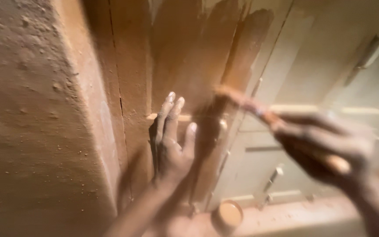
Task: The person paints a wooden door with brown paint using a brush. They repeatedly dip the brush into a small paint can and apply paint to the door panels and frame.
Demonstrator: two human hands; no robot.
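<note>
Head view looks at a pale wooden door (312,57) partly coated in brown paint (189,57). From where I stand, the left hand (172,140) lies flat against the painted boards, fingers spread narrow and pointing up, holding nothing. The right hand (325,149), blurred, is closed around the handle of a paintbrush (259,109); its long axis runs up and to the left from the fist, bristles meeting the door just right of the left fingertips, near the paint's edge. The right hand is the one on the brush. Below, between the forearms, sits a small round paint tin (227,216). A rough plastered wall (31,123) fills the left side.
</note>
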